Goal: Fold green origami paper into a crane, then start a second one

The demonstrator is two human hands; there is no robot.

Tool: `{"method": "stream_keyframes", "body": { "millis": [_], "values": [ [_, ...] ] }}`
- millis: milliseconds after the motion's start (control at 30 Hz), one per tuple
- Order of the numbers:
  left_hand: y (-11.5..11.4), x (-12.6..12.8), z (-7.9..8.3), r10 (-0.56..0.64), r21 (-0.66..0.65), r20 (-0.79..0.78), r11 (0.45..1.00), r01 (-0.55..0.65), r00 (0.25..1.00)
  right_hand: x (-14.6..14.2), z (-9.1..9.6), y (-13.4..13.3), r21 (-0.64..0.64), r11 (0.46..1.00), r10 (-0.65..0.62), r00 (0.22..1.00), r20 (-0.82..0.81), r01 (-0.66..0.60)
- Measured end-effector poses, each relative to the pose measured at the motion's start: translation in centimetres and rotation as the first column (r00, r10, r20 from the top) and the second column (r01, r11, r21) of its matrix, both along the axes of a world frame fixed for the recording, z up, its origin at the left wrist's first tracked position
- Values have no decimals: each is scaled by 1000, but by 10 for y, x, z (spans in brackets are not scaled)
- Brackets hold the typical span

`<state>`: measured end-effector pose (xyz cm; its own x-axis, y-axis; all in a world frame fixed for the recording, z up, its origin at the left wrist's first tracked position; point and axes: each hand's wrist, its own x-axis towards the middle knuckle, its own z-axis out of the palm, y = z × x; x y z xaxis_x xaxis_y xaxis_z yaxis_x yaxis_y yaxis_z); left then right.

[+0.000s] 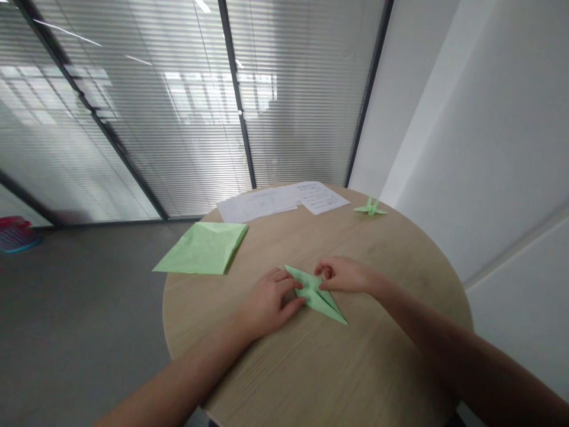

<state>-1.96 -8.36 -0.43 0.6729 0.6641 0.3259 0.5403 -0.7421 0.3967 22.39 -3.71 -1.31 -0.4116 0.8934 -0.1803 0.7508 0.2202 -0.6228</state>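
A partly folded green paper (320, 298), shaped like a long pointed kite, lies on the round wooden table (355, 367) in front of me. My left hand (271, 299) presses on its left side, fingers curled and pinching the paper's edge. My right hand (344, 274) is closed in a pinch on the paper's upper right flap. Both hands meet over the paper near the table's middle.
A stack of green square sheets (202, 248) overhangs the table's left edge. White printed papers (280, 200) lie at the far edge. A finished green paper crane (370, 208) stands at the far right. Glass walls with blinds and a white wall surround the table.
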Motion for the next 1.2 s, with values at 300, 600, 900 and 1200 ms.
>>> {"method": "stream_keyframes", "body": {
  "millis": [300, 600, 900, 1200],
  "values": [
    [11, 7, -8, -7, -70, 53, 998, 11, 999, 3, 3, 10, -46, 999, -4, 1000, 2, 4],
    [29, -10, 19, 79, 36, 209, 995, -89, 975, -5, 15, 15, -388, 921, -119, 920, -373, -38],
    [41, 1, 44, 89, -5, 462, 995, -98, 883, -25, 12, 10, -377, 918, -289, 447, -847, -121],
    [74, 44, 22, 474, -542, 645, 837, -78, 599, -28, 6, 2, -286, 953, -301, 376, -877, 96]
  ]
}}
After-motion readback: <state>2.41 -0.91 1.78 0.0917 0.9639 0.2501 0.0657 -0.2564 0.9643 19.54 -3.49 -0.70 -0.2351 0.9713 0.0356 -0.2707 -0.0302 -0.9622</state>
